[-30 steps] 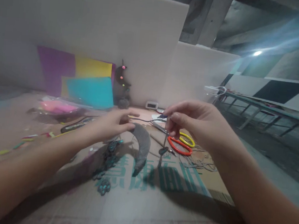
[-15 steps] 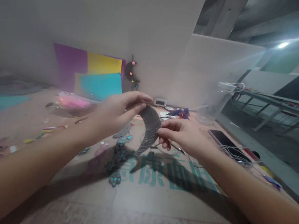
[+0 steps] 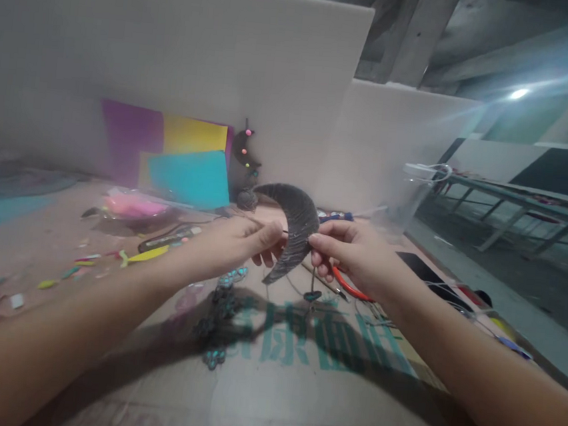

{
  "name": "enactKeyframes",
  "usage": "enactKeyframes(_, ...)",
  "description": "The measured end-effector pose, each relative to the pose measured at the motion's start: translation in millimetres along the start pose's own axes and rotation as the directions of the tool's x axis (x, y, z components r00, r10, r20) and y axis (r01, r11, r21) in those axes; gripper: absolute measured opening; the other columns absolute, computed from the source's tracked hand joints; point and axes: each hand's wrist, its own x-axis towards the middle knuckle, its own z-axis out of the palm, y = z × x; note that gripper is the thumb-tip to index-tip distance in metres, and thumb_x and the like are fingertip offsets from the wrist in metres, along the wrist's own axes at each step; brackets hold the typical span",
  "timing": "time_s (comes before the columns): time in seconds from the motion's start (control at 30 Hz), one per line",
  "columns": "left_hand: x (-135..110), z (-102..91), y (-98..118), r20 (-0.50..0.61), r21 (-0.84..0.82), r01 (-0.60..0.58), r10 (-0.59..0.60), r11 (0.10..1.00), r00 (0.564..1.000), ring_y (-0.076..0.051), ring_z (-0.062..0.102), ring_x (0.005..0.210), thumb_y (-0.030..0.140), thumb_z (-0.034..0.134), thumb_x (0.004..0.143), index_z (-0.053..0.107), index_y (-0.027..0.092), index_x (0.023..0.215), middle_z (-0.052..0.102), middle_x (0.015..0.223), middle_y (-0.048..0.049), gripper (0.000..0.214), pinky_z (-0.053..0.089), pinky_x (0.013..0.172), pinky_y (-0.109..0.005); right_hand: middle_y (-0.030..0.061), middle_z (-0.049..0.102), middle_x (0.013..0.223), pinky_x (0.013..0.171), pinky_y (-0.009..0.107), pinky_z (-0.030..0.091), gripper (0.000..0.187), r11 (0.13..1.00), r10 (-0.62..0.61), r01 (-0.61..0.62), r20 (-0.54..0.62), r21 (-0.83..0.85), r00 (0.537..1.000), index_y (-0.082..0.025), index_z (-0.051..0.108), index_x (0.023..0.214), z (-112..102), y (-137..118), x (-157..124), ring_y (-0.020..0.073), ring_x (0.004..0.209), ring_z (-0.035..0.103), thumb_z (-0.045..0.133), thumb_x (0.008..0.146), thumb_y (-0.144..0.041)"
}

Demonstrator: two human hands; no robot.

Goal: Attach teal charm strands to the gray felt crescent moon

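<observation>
A dark grey crescent moon [image 3: 297, 224], wound in ribbed cord, is held upright above the table. Thumb and fingers of my right hand [image 3: 344, 245] pinch its outer edge. My left hand [image 3: 256, 240] is closed inside the curve, with a thin dark cord [image 3: 285, 232] running from its fingertips to the crescent. Below my right hand, a small dark flower-like piece [image 3: 312, 296] hangs on a strand. Several dark flowers with turquoise petals [image 3: 214, 358] lie on the table in front of my left hand.
A decorated crescent [image 3: 246, 149] leans at the back by coloured sheets [image 3: 187, 173], with a grey ball [image 3: 248, 199] below. Right: red-handled tool [image 3: 350, 285], phone [image 3: 414, 269], plastic cup [image 3: 400, 207]. Left: scraps [image 3: 86, 262], a utility knife [image 3: 161, 238], pink bag [image 3: 134, 205].
My left hand has come down from the crescent's upper tip to inside its curve. The crescent has turned so its upper tip points left. The view has tilted up slightly.
</observation>
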Motion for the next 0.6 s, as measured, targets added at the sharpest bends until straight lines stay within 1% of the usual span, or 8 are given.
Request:
enactKeyframes(0.1, -3, 12.6, 4, -0.023, -0.002, 0.044, -0.044, 0.999, 0.999, -0.016, 0.061, 0.074, 0.055, 0.058, 0.090, 0.071, 0.018, 0.095, 0.069, 0.082, -0.0027, 0.040, 0.046, 0.068, -0.027, -0.0007, 0.066, 0.056, 0.042, 0.018, 0.046, 0.027, 1.000, 0.010, -0.009, -0.005, 0.026, 1.000, -0.017, 0.066, 0.072, 0, 3, 2, 0.0080, 0.045, 0.058, 0.084, 0.071, -0.037)
enactKeyframes(0.17, -2, 18.2, 3, -0.054, -0.059, 0.056, -0.059, 0.997, 0.997, -0.014, 0.057, 0.070, 0.044, 0.061, 0.090, 0.069, 0.017, 0.089, 0.064, 0.077, -0.0004, 0.028, 0.043, 0.065, -0.026, -0.0006, 0.067, 0.057, 0.043, 0.018, 0.046, 0.024, 0.999, 0.006, -0.007, 0.029, 0.038, 1.000, -0.016, 0.068, 0.075, -2, 5, 3, 0.0077, 0.046, 0.058, 0.083, 0.074, -0.035)
enactKeyframes(0.27, 3, 20.6, -2, -0.029, -0.144, 0.049, -0.054, 0.988, 0.998, -0.013, 0.052, 0.066, 0.038, 0.057, 0.092, 0.066, 0.015, 0.086, 0.059, 0.074, 0.0002, 0.025, 0.041, 0.063, -0.026, -0.0006, 0.068, 0.060, 0.046, 0.018, 0.048, 0.022, 0.998, -0.007, 0.002, 0.087, 0.058, 0.996, -0.016, 0.073, 0.088, -7, 7, 4, 0.0079, 0.050, 0.060, 0.081, 0.077, -0.033)
enactKeyframes(0.33, 5, 19.6, -7, 0.007, -0.214, 0.044, -0.044, 0.976, 0.999, -0.013, 0.051, 0.067, 0.037, 0.056, 0.093, 0.065, 0.014, 0.087, 0.059, 0.075, -0.0008, 0.025, 0.041, 0.064, -0.026, -0.0005, 0.069, 0.065, 0.051, 0.019, 0.050, 0.026, 0.997, -0.035, 0.027, 0.116, 0.068, 0.993, -0.017, 0.075, 0.100, -11, 8, 6, 0.0079, 0.055, 0.062, 0.080, 0.079, -0.030)
enactKeyframes(0.4, 5, 18.4, -10, 0.008, -0.323, 0.024, -0.023, 0.946, 1.000, -0.013, 0.052, 0.068, 0.036, 0.057, 0.094, 0.065, 0.014, 0.086, 0.059, 0.076, -0.0015, 0.024, 0.041, 0.066, -0.025, 0.0000, 0.070, 0.071, 0.058, 0.020, 0.053, 0.030, 0.996, -0.065, 0.056, 0.127, 0.074, 0.990, -0.018, 0.075, 0.107, -14, 7, 7, 0.0076, 0.059, 0.063, 0.080, 0.079, -0.027)
enactKeyframes(0.47, 5, 17.9, -9, 0.003, -0.517, 0.003, -0.002, 0.856, 1.000, -0.012, 0.053, 0.070, 0.032, 0.058, 0.094, 0.065, 0.015, 0.087, 0.059, 0.077, -0.0017, 0.020, 0.042, 0.068, -0.025, 0.0009, 0.072, 0.075, 0.063, 0.022, 0.055, 0.032, 0.995, -0.072, 0.065, 0.112, 0.071, 0.991, -0.018, 0.075, 0.108, -15, 5, 6, 0.0079, 0.062, 0.065, 0.081, 0.078, -0.024)
enactKeyframes(0.53, 4, 18.3, -5, 0.012, -0.729, 0.006, 0.004, 0.684, 1.000, -0.012, 0.054, 0.067, 0.023, 0.060, 0.091, 0.065, 0.015, 0.088, 0.056, 0.073, -0.0005, 0.010, 0.044, 0.069, -0.025, 0.0016, 0.072, 0.074, 0.064, 0.024, 0.056, 0.032, 0.996, -0.065, 0.059, 0.092, 0.068, 0.994, -0.017, 0.074, 0.107, -13, 4, 5, 0.0089, 0.062, 0.065, 0.082, 0.077, -0.024)
enactKeyframes(0.6, 2, 19.0, 0, 0.039, -0.866, 0.029, 0.011, 0.499, 0.999, -0.011, 0.051, 0.060, 0.012, 0.058, 0.086, 0.064, 0.015, 0.087, 0.049, 0.065, 0.0019, 0.007, 0.045, 0.066, -0.025, 0.0016, 0.071, 0.071, 0.064, 0.025, 0.056, 0.030, 0.996, -0.070, 0.064, 0.089, 0.069, 0.994, -0.016, 0.074, 0.105, -9, 3, 3, 0.0098, 0.062, 0.065, 0.081, 0.077, -0.025)
